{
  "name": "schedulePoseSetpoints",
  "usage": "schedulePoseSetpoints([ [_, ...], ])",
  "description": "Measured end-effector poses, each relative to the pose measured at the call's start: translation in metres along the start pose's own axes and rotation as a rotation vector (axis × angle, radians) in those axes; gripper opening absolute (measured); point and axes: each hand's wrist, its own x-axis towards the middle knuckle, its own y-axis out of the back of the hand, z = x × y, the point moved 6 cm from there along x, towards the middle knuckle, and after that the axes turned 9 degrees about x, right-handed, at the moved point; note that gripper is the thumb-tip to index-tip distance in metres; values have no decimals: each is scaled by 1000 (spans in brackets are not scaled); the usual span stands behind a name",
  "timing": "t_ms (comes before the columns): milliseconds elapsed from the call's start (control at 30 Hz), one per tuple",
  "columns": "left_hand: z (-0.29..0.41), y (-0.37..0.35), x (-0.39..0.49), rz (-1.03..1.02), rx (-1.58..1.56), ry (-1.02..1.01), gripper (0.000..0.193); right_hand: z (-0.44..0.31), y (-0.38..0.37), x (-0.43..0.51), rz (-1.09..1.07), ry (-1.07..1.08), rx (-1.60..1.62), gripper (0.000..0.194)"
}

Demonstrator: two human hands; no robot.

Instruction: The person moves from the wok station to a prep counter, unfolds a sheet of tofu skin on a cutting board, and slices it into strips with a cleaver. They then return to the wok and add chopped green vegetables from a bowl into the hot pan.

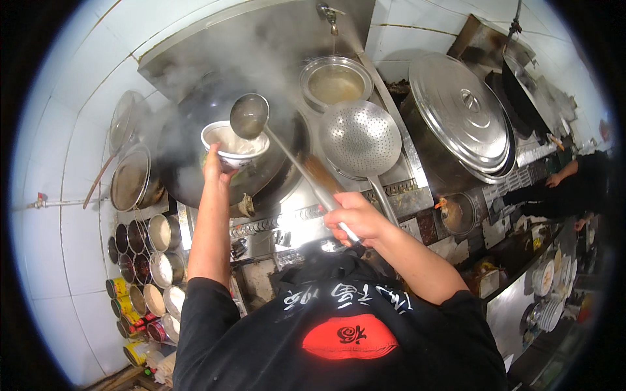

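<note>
My left hand (218, 165) grips a white bowl (240, 156) with a dark pattern, tilted over a large steaming wok (279, 182). Something pale lies inside the bowl. My right hand (353, 219) is closed around the handle of a metal ladle (250, 116), whose round head is at the bowl's far rim. Whether the ladle touches the bowl I cannot tell. Right of the wok, a perforated metal strainer (361, 138) rests below a metal pot of cloudy liquid (336, 85). Steam blurs the wok's left side.
A running tap (332, 25) is above the pot. A large lidded stockpot (459, 115) stands to the right. Metal containers (164, 269) and open cans (137, 352) line the left. Stacked plates (551, 313) are lower right. Another person's arm (562, 175) shows at the far right.
</note>
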Motion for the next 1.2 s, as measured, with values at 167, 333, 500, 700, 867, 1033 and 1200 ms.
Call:
schedulePoseSetpoints([
  [167, 48, 18, -41, 281, 720, -584, 82, 22, 37, -4, 316, 229, -392, 18],
  [333, 90, 36, -118, 766, 1457, -1285, 97, 51, 70, -49, 337, 219, 77, 32],
  [500, 129, 68, -93, 344, 677, -1198, 71, 106, 93, -68, 401, 252, 444, 35],
  [700, 87, 61, -40, -155, -253, -229, 69, 154, 115, -36, 566, 135, 470, 21],
  [867, 53, 15, -123, -285, -146, -246, 71, 130, 101, -49, 725, 62, -1049, 12],
  [1033, 31, -11, -200, -401, -194, -351, 58, 65, 28, -66, 555, 440, -1254, 18],
  [1200, -12, -28, -233, -583, -338, -51, 88, 93, -5, -120, 536, 538, -1101, 18],
])
